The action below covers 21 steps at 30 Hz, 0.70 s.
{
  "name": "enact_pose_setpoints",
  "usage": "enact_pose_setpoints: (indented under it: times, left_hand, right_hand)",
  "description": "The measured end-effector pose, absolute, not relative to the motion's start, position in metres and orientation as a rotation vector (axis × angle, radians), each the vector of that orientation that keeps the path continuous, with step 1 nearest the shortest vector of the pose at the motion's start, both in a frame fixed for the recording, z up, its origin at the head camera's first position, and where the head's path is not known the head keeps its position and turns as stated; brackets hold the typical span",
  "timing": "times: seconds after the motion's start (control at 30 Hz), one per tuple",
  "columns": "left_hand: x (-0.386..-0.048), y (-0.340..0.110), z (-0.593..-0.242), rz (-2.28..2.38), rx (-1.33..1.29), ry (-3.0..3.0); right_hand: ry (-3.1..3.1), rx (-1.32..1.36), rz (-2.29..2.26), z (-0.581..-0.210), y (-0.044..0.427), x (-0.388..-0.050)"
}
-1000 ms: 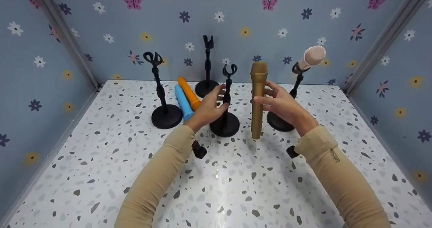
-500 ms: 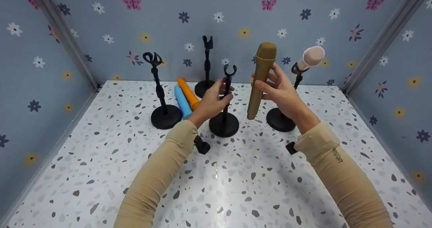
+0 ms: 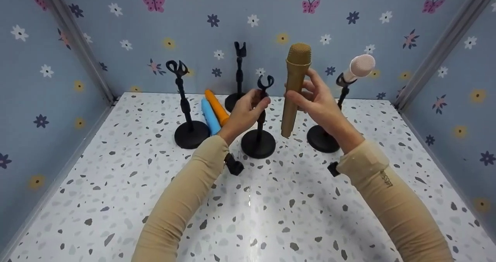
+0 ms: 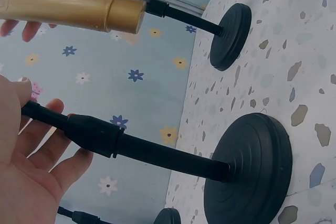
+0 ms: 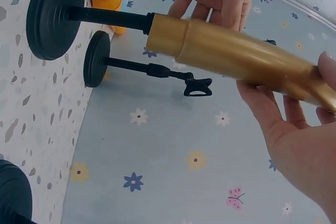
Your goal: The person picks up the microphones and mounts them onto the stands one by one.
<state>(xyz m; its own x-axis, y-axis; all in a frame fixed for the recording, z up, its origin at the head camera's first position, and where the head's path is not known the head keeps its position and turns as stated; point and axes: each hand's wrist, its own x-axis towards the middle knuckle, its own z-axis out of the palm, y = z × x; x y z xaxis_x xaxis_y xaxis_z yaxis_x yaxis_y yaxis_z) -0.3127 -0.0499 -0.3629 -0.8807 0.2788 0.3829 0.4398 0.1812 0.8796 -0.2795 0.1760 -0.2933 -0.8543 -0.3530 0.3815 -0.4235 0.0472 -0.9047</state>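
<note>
My right hand [image 3: 319, 101] grips a gold microphone [image 3: 295, 81] around its handle, nearly upright with the mesh head on top, above the table. To its left, my left hand [image 3: 245, 112] holds a black microphone stand [image 3: 258, 145] by the upper pole, just below its C-shaped clip. In the left wrist view the thumb and fingers lie about the stand's pole [image 4: 94, 132]. The microphone's lower end [image 5: 163, 35] is apart from the clip, a little to its right. That clip holds nothing.
Two more black stands with bare clips stand at the left [image 3: 191, 135] and back [image 3: 239, 76]. A right-hand stand [image 3: 322, 138] bears a white microphone [image 3: 361, 66]. Blue [image 3: 210, 116] and orange [image 3: 217, 107] microphones lie beside the left stand. Patterned walls [image 3: 248, 29] enclose the table.
My right hand has raised the gold microphone, which tilted right and is now more upright and slightly further left. My left hand has slid up the stand's pole toward the clip and closed around it.
</note>
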Motion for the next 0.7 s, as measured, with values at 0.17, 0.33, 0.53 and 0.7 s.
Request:
enact_pose_setpoints:
  times: [0.17,0.33,0.53,0.7]
  left_hand:
    - [-0.313,-0.049,-0.359,-1.910,-0.684,-2.316]
    - [-0.314,-0.046,-0.354,-2.085,-0.690,-2.241]
    - [-0.314,-0.044,-0.350,-2.115,-0.693,-2.203]
    - [-0.315,-0.046,-0.352,-2.118,-0.691,-2.233]
  right_hand:
    - [-2.135,0.892,2.011,-0.288,0.173,-0.278]
    - [-1.995,0.984,1.980,-0.280,0.168,-0.273]
    - [-1.815,1.035,1.831,-0.268,0.160,-0.268]
    - [-1.649,1.056,1.882,-0.263,0.153,-0.267]
